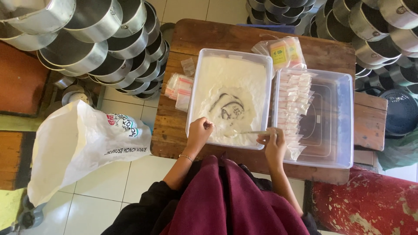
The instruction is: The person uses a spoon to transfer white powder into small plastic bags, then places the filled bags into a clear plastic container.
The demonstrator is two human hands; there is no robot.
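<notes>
powder white (pixel 244 78) | table brown (pixel 209 37) | sack white (pixel 74 148) | pans silver (pixel 87 48)

powder tub (pixel 198 87) open above, stacked pans (pixel 113 48) left

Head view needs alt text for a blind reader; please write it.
Seen from above, a person's left hand and right hand, holding a spoon, work over a tub of white powder beside a tub of filled packets.
</notes>
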